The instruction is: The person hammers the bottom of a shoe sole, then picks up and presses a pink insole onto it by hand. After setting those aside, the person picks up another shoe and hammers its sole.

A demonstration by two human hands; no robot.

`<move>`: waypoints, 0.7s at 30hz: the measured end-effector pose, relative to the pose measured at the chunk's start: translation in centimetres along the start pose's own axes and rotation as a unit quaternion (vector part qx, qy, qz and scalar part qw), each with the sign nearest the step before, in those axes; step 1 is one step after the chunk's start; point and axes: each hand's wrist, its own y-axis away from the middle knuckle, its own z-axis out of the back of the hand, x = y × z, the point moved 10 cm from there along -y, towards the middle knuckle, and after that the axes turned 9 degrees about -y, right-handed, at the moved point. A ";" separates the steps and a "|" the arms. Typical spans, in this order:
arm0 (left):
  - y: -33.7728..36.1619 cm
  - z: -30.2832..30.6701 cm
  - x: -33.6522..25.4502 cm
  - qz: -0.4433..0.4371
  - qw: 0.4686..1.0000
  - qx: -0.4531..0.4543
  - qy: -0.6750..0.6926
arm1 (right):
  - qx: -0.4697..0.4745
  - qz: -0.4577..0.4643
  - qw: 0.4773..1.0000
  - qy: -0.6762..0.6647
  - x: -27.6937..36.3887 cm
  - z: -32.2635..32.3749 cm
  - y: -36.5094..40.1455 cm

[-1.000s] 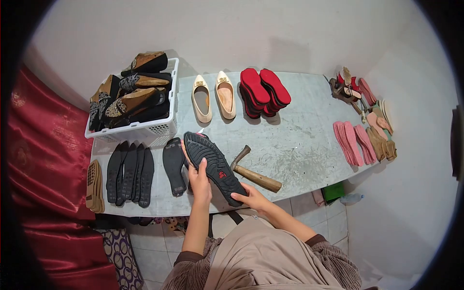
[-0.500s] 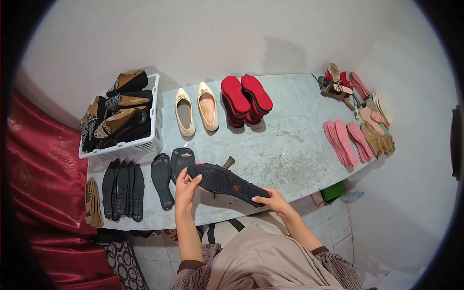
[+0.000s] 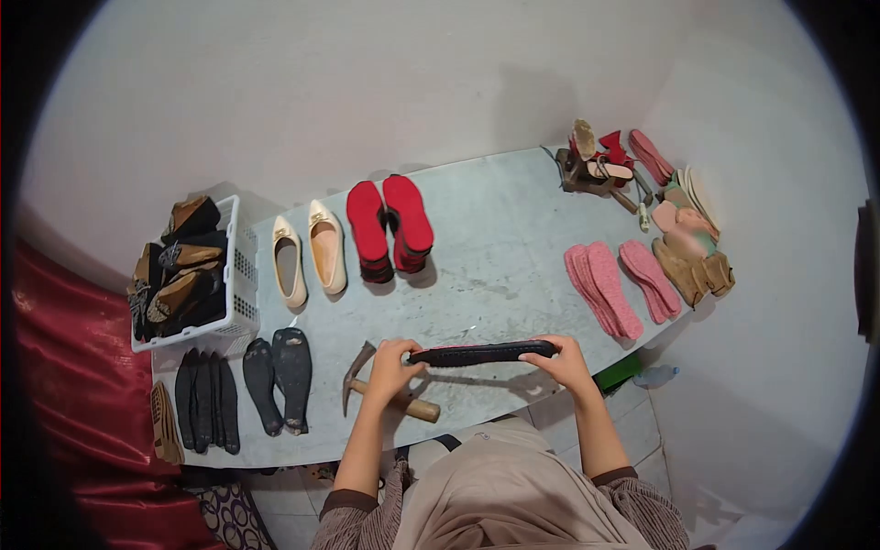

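A black shoe sole [image 3: 481, 355] is held edge-on above the front part of the table, with a thin red line along its upper edge. My left hand [image 3: 394, 370] grips its left end and my right hand [image 3: 562, 363] grips its right end, thumbs on the near side. Below and left of my left hand lies a hammer [image 3: 417, 407] with a wooden handle and dark metal head. Two worn black soles [image 3: 293, 379] rest on the table to the left of the hammer.
A white basket [image 3: 240, 275] of dark shoes stands at the left. Cream shoes [image 3: 326, 249] and red-topped stacked soles [image 3: 408, 213] are behind. Pink insoles [image 3: 605, 289], brown pieces [image 3: 683, 272] and a metal tool [image 3: 582, 179] lie right. More black soles [image 3: 207, 401] sit front left.
The sole has turned from showing its broad ribbed face to edge-on and is nearly level, with both hands still on it. The hammer is now more visible. The view has shifted.
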 end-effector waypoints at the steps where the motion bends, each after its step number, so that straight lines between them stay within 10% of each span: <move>1: -0.9 0.0 -0.5 0.015 0.997 -0.067 0.024 | -0.005 0.133 0.989 0.065 3.0 0.8 0.1; 8: -11.1 -5.7 -1.7 0.006 0.981 -0.194 0.020 | -0.089 0.434 0.861 0.249 5.2 2.8 0.9; 21: -24.6 -11.7 0.8 -0.007 0.984 -0.167 -0.068 | -0.103 0.434 0.854 0.267 -1.0 2.2 -9.9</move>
